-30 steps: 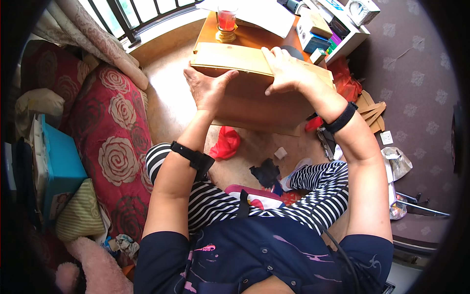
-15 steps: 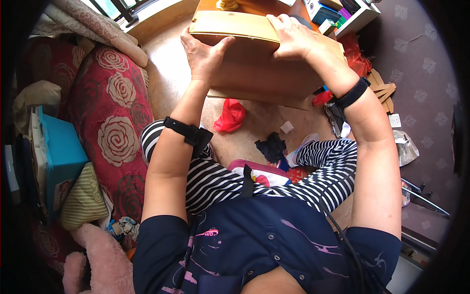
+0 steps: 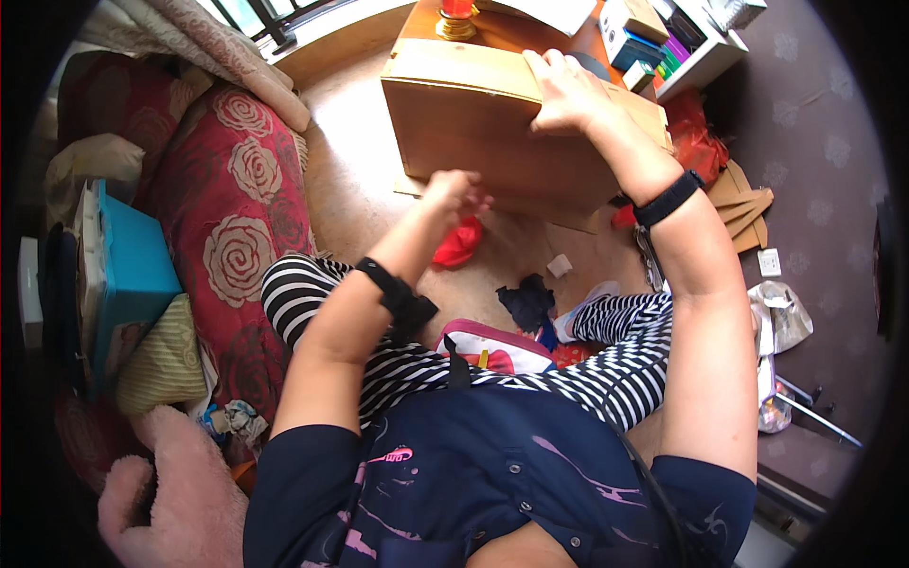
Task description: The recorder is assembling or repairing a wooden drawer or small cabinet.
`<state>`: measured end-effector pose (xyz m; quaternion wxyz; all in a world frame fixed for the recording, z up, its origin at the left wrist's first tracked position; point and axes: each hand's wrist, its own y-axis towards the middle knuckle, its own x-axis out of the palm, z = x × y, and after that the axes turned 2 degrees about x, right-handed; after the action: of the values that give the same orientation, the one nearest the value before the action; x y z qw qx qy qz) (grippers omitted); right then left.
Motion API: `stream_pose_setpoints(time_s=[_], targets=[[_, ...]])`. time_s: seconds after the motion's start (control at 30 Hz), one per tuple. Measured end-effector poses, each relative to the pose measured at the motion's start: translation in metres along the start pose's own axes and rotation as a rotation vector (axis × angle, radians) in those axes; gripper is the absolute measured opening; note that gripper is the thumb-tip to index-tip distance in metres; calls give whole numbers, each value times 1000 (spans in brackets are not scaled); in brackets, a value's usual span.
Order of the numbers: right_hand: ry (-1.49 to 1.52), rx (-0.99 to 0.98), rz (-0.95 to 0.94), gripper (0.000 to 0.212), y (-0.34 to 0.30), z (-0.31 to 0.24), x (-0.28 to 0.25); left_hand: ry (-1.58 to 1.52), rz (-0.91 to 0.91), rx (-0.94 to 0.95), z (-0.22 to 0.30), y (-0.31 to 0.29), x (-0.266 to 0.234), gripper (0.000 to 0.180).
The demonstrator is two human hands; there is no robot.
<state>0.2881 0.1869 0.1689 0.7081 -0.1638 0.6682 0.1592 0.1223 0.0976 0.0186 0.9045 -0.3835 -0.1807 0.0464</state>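
Observation:
A large brown wooden box [image 3: 492, 142], perhaps a drawer, stands tilted in front of me with its pale edge strip [image 3: 464, 68] uppermost. My right hand [image 3: 571, 97] is closed over that upper edge, thumb on the near face and fingers on top. Lower down, in front of the box's left part, my left hand [image 3: 458, 192] is apart from the edge. Its fingers are loosely bent and slightly blurred, with nothing visible in them. Just below it on the floor lies a red plastic bag [image 3: 456, 244], partly hidden by the hand.
Behind the box is a wooden table [image 3: 516, 30] with a red and gold ornament [image 3: 456, 21]. Between my legs lie a dark cloth [image 3: 527, 301] and a white and pink bag [image 3: 497, 348]. A rose-patterned sofa [image 3: 248, 256] and a blue box [image 3: 139, 275] are at left; cardboard pieces [image 3: 743, 210] at right.
My left hand has let go of the box's upper left corner and dropped down in front of it. My right hand keeps its hold. The view has shifted slightly.

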Motion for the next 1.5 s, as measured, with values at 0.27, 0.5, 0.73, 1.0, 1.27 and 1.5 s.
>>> stream_pose_setpoints(time_s=[0.27, 0.5, 0.73, 1.0, 1.27, 1.5], targets=[[-45, 12, 1, 104, 1, -12, -3, -648, 81, 184, -55, 48, 22, 31], [-59, -21, 26, 99, 3, -6, 0, -710, 141, 94, -49, 69, 18, 21], [-92, -35, 60, 104, -4, -7, -2, -754, 143, 64, -48, 70, 13, 28], [-88, -6, -7, 106, -5, -17, -8, -744, 239, 19, -46, 56, 22, 29], [-121, 3, -58, 110, -2, -18, -14, -767, 177, 54, -39, 53, 13, 28], [-118, -45, -38, 112, 1, -17, -11, -788, -120, 92, -47, 67, 3, 42]])
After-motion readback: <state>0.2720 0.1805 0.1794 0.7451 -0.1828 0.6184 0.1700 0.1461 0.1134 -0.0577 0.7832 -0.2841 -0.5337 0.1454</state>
